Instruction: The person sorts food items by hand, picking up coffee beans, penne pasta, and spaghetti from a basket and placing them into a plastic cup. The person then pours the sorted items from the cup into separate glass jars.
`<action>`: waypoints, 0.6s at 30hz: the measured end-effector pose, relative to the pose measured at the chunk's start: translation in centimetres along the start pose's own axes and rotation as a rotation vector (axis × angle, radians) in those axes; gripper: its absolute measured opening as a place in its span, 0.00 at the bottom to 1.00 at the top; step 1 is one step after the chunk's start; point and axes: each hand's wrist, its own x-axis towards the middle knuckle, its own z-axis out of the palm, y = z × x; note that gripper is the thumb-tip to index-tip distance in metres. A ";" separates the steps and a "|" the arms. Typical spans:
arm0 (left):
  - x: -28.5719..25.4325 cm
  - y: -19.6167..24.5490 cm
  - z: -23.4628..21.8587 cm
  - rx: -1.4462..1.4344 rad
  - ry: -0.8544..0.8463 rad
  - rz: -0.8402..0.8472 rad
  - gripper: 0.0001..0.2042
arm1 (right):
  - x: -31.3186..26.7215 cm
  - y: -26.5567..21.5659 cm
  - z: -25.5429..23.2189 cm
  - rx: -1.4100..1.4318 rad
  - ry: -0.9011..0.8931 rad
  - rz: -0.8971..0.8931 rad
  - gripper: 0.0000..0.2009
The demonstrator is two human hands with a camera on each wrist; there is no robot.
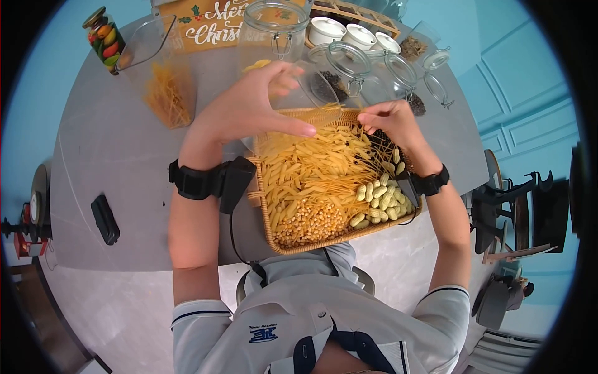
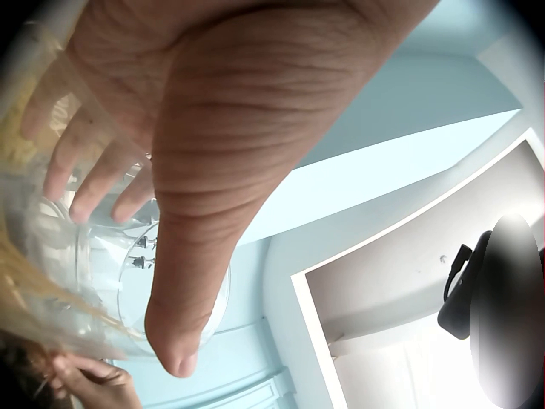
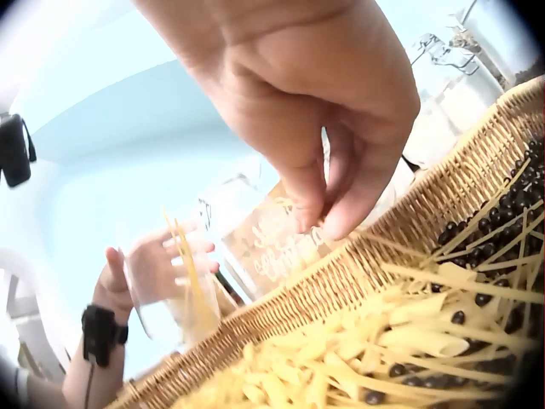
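My left hand (image 1: 246,103) grips a clear plastic container (image 3: 157,298) above the far left part of a wicker basket (image 1: 271,234), thumb on the near side. A few spaghetti strands (image 3: 194,277) stand in the container. Over the basket's far rim, my right hand (image 1: 392,121) has thumb and fingertips pinched together on something small and brownish (image 3: 325,210); I cannot tell its kind. Below lie penne (image 1: 299,168), spaghetti strands (image 1: 333,201) and black beans (image 3: 515,200), mixed at their edges. Corn kernels (image 1: 311,221) and peanuts (image 1: 386,199) fill the near corners.
Glass clip-top jars (image 1: 274,28) stand behind the basket, some lids raised. Another clear container with spaghetti (image 1: 167,93) and a jar of colourful vegetables (image 1: 104,40) are at the left. White lidded pots (image 1: 327,30) sit at the back; a black case (image 1: 104,219) lies on the grey table (image 1: 81,156).
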 end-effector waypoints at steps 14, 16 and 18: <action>0.8 0.2 2.0 -0.084 -0.152 0.042 0.47 | -2.3 -9.2 2.0 0.576 -0.120 -0.103 0.11; 0.8 0.2 1.8 -0.088 -0.145 0.040 0.47 | -3.1 -10.1 1.6 0.498 -0.024 -0.179 0.11; 0.7 0.0 1.9 -0.099 -0.137 0.032 0.46 | -3.6 -10.6 1.6 0.413 -0.015 -0.184 0.12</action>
